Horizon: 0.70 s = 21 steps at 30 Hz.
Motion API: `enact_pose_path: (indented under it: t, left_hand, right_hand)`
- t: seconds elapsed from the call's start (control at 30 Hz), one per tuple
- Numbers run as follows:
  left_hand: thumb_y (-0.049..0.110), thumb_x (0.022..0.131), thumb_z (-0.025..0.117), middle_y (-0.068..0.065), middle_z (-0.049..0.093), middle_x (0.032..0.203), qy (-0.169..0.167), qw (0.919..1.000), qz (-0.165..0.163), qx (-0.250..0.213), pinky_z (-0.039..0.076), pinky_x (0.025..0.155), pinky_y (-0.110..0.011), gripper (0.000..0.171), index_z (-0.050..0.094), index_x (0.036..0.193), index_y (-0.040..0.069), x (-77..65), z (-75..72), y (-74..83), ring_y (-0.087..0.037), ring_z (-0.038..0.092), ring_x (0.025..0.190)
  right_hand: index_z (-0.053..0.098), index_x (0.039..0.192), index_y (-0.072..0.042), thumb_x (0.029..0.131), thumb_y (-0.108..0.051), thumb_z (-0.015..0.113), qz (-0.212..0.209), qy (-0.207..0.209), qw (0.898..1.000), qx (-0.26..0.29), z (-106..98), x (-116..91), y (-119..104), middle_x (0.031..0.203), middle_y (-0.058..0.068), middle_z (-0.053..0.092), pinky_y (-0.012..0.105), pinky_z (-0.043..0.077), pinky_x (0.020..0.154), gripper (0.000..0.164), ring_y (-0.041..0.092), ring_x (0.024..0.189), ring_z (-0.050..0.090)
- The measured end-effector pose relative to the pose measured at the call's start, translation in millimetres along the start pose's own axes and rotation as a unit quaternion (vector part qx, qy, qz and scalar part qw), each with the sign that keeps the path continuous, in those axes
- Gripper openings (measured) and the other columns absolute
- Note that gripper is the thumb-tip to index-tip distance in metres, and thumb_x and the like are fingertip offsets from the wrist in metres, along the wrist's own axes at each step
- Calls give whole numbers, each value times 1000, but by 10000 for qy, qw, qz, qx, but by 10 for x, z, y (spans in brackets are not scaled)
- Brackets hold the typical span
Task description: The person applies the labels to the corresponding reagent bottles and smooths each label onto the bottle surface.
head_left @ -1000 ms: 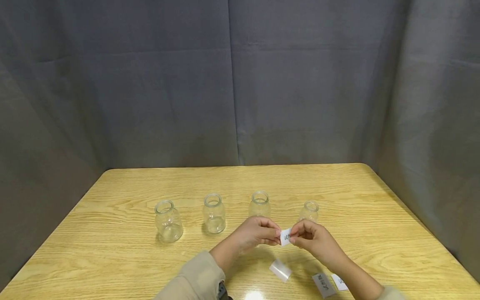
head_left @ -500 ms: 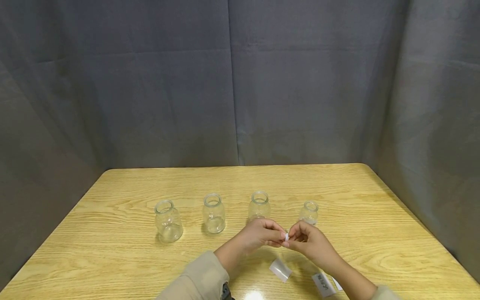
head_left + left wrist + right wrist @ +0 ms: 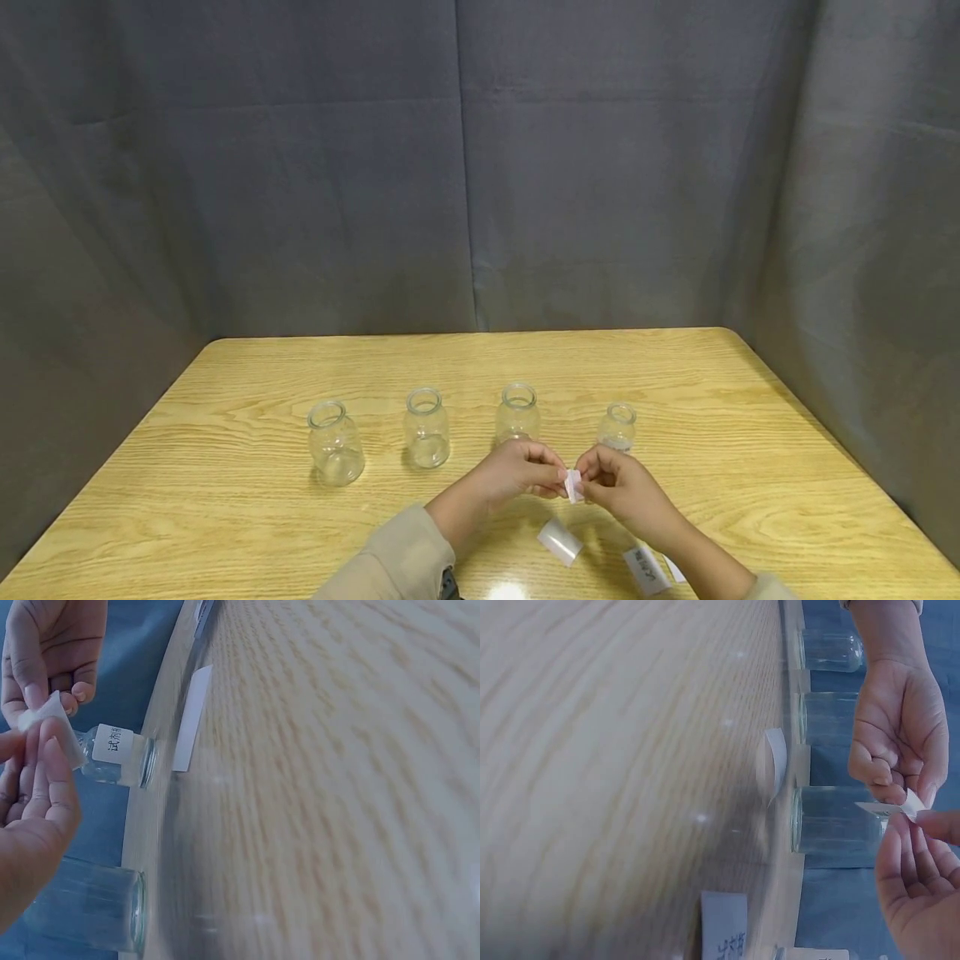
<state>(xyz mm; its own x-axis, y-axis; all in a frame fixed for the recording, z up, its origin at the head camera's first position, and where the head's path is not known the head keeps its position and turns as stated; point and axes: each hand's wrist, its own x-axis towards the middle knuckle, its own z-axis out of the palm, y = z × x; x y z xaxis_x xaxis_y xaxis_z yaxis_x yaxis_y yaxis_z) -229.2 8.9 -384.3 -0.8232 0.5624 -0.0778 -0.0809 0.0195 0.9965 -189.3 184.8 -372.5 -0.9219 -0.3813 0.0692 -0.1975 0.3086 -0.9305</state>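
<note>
Above the table in the head view, my left hand [image 3: 517,477] and right hand [image 3: 626,487] meet over a small white label [image 3: 573,486]. Thumb and fingers of each hand pinch it from opposite sides. Seen in the left wrist view, the label [image 3: 66,731] is bent, with a corner sticking up. From the right wrist, two flaps of the label [image 3: 881,808] spread apart, and some dark print shows on one. Behind the right hand stands a smaller glass jar [image 3: 617,427]; its stuck-on printed label [image 3: 115,744] shows in the left wrist view.
Three larger glass jars [image 3: 336,450] [image 3: 427,433] [image 3: 518,414] stand in a row behind the hands. A curled glossy white slip [image 3: 559,542] lies in front. A printed label [image 3: 647,571] and another white label [image 3: 675,570], partly under the right forearm, lie front right.
The label first lay flat between the hands with its print facing up. The hands drew together and it bent; now they are slightly apart, and a blank whitish side shows.
</note>
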Motion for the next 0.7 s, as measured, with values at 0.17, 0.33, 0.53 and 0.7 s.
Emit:
enact_pose_path:
  t: [0.17, 0.33, 0.53, 0.7]
  left_hand:
    - [0, 80, 55, -6, 58, 72, 157, 9999, -56, 3, 49, 65, -29, 13, 56, 87, -11, -7, -20, -30, -15, 58, 66]
    - [-2, 79, 55, -6, 58, 71, 232, 9997, -84, 15, 49, 64, -29, 11, 55, 86, -10, -24, -38, -41, -15, 58, 63]
    - [-3, 77, 56, -8, 58, 69, 311, 9994, -122, 78, 49, 62, -29, 9, 55, 83, -9, -55, -64, -41, -15, 57, 60]
    - [-5, 75, 57, -6, 56, 68, 359, 9991, -206, 78, 48, 60, -27, 8, 55, 82, -8, -83, -99, -28, -14, 57, 60]
  right_hand:
    - [49, 100, 4, 81, 0, 55, -112, 22, 9999, -85, -5, 3, 4, 78, 9, 49, 27, 46, 61, 21, 19, 68, 50]
    - [52, 99, 3, 81, -3, 56, -149, -62, 9998, -123, -17, -2, 19, 80, 9, 50, 26, 45, 63, 19, 17, 69, 50]
    - [52, 98, 4, 79, -13, 61, -30, -236, 9997, -47, -50, -3, 39, 84, 11, 57, 29, 47, 71, 27, 20, 77, 56]
    - [51, 101, 5, 81, -15, 59, -142, -599, 9980, 107, -70, 0, 23, 90, 14, 59, 28, 46, 75, 30, 23, 85, 57]
